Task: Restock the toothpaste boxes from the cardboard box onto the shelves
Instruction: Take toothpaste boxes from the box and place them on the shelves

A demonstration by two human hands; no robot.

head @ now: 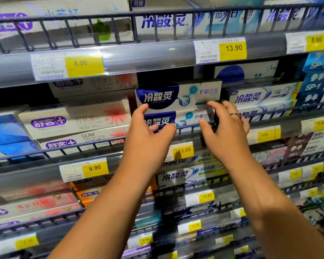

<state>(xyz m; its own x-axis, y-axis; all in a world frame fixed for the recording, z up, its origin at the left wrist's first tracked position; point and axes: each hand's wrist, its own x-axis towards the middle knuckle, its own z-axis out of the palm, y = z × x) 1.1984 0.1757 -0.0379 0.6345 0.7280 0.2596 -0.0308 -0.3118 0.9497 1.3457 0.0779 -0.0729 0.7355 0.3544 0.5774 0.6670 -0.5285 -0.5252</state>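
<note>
Directly above left hand and right hand sits the toothpaste box.

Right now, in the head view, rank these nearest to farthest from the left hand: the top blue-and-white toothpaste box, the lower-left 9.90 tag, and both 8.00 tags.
From the left hand:
1. Toothpaste box, at its fingertips, just above.
2. 9.90 tag, lower left.
3. Left 8.00 tag, upper left.
4. Right 8.00 tag, far upper right.

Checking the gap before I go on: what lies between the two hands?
Head view: between the left hand and right hand lie the lower blue-and-white toothpaste box and the wire rail in front of it.
</note>
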